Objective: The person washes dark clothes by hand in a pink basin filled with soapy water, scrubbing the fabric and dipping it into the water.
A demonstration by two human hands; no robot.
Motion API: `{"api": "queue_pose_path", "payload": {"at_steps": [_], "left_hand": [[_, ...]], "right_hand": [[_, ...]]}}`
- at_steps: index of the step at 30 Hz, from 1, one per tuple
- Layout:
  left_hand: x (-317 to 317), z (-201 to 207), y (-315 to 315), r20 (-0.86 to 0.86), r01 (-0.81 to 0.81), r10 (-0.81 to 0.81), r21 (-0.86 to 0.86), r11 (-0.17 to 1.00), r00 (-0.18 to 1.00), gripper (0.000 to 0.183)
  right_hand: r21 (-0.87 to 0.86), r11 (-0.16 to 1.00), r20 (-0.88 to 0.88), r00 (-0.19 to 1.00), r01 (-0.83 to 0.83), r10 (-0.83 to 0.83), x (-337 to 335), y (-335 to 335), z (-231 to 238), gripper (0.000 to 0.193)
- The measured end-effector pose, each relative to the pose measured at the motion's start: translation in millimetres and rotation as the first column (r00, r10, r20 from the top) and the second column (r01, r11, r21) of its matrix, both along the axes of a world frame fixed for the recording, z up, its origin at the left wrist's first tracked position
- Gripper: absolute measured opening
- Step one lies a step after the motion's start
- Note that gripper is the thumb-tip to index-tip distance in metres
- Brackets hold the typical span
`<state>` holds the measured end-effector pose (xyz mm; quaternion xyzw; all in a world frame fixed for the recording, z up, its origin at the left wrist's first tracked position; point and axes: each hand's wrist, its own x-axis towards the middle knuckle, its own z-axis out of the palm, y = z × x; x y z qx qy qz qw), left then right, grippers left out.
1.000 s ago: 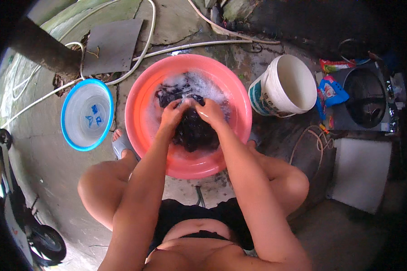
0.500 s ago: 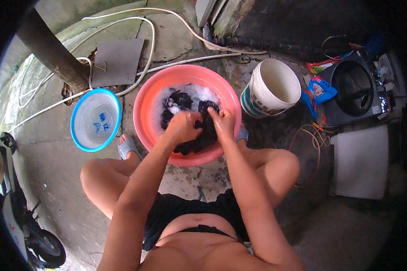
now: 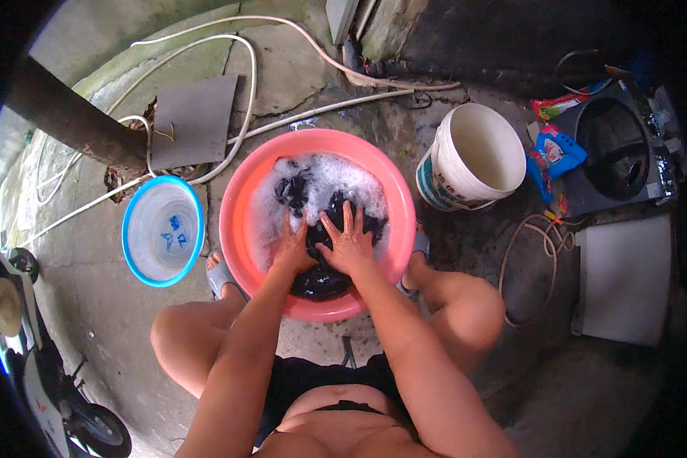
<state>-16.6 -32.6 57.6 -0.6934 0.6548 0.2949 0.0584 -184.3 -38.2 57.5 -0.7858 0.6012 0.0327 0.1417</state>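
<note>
Between my feet stands a round pink basin (image 3: pixel 240 179) with sudsy water in it. Wet black clothing (image 3: pixel 320 284) lies in the basin, partly under white foam (image 3: pixel 355 174). My left hand (image 3: pixel 288 248) rests on the clothing left of the middle, fingers stretched and pointing away from me. To its right, my right hand (image 3: pixel 349 243) presses on the same clothing with fingers spread wide. Neither hand grips the cloth. Foam and water hide part of the garment, so I cannot tell its kind.
A clear tub with a blue rim (image 3: pixel 162 281) stands left of the basin, a white bucket (image 3: pixel 444 164) right of it. Beyond the bucket lie a blue detergent bag (image 3: pixel 561 153) and a black appliance (image 3: pixel 569 191). A pale hose (image 3: pixel 256 84) loops behind; a motor scooter (image 3: pixel 49 389) stands at left.
Both hands have let go of the bunched black clothing and now lie spread on it. The clothing has sunk lower into the water, and the foam has spread wider.
</note>
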Motion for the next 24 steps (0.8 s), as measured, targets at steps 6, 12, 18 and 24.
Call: {"api": "queue_pose_path", "payload": {"at_steps": [6,12,18,24], "left_hand": [[24.4,-103.4,-21.3,-0.048,-0.067,0.090,0.358,0.931,0.995,0.079],[23.0,-112.7,-20.2,-0.220,-0.184,0.247,0.268,0.945,0.944,0.051],[39.4,-114.8,-37.9,-0.371,-0.190,0.194,0.047,0.981,0.908,0.049],[24.8,27.2,-39.4,-0.665,-0.617,0.557,0.180,0.766,0.498,0.078]], "right_hand": [[0.347,0.938,-0.124,0.992,0.026,0.018,15.4,-23.2,-27.5,0.071],[0.370,0.923,0.028,0.991,0.108,-0.127,-4.0,-48.3,-75.5,0.056],[0.328,0.883,-0.051,0.940,0.335,-0.338,11.6,-109.8,-44.9,0.052],[0.495,0.817,0.720,0.386,0.297,-0.577,-15.8,-96.6,22.6,0.050]]}}
